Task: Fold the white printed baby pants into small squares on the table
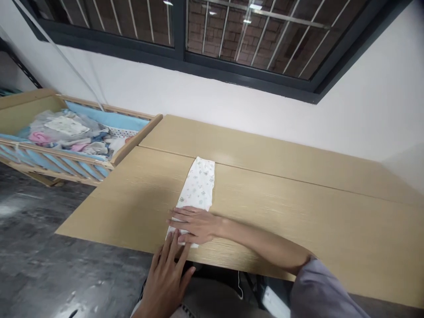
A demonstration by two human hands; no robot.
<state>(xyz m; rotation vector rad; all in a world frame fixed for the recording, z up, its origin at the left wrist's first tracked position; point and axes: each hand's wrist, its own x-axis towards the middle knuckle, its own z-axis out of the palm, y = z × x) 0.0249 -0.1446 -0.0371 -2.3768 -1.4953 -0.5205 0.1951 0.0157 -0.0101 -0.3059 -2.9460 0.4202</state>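
A white cloth garment [198, 183] with a small scattered print lies flat on the wooden table, folded into a long narrow strip. Its far end reaches the seam between the two table boards. My right hand [198, 224] rests flat across the lower part of the strip, fingers stretched to the left. Just below it, my left hand [168, 269] has its fingers spread, the tips touching the near end of the cloth at the table's front edge. Both hands partly hide that near end.
The wooden table [281, 207] runs along the wall under a barred window [251, 39]. At the left stands a wooden crib [132, 143] with blue lining, holding a pile of clothes [71, 128]. A white object [275, 302] shows below the table's front edge.
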